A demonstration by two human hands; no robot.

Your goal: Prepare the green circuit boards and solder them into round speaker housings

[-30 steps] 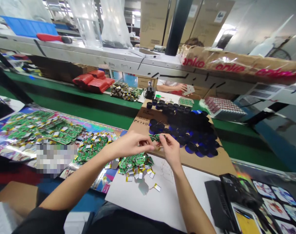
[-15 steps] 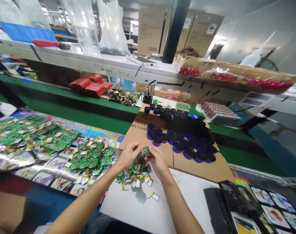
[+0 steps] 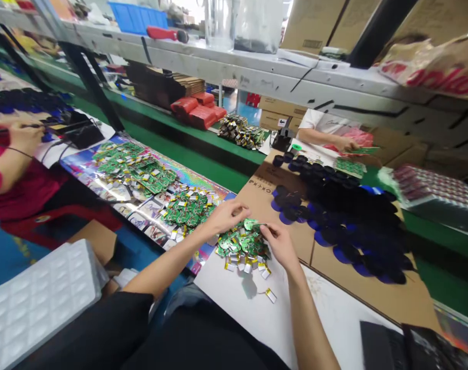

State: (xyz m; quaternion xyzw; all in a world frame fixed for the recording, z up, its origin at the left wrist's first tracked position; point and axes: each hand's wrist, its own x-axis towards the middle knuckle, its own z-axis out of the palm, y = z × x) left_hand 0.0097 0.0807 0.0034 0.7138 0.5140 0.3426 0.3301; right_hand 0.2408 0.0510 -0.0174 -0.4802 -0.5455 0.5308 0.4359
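My right hand (image 3: 279,240) pinches the edge of a small green circuit board (image 3: 251,224) between thumb and fingers, just above a heap of similar boards (image 3: 241,242). To the left of that board, my left hand (image 3: 228,216) has its thumb and forefinger curled together at the tips; whatever may be between them is too small to make out. Silver battery cells with yellow ends (image 3: 248,267) lie along the heap's near edge. One separate cell (image 3: 271,295) with a thin wire rests on the white work surface (image 3: 234,308).
More boards with cells (image 3: 187,208) are piled to the left. Rows of dark blue-black round parts (image 3: 334,216) cover much of the cardboard sheet (image 3: 257,192). A metal shelf (image 3: 203,59) crosses above. A co-worker's hand (image 3: 25,136) is at far left, another person's arm (image 3: 322,137) opposite.
The camera view has swung left, bringing a co-worker and a white moulded tray into sight. My left hand has drawn slightly away from the circuit board, which stays in my right fingers.
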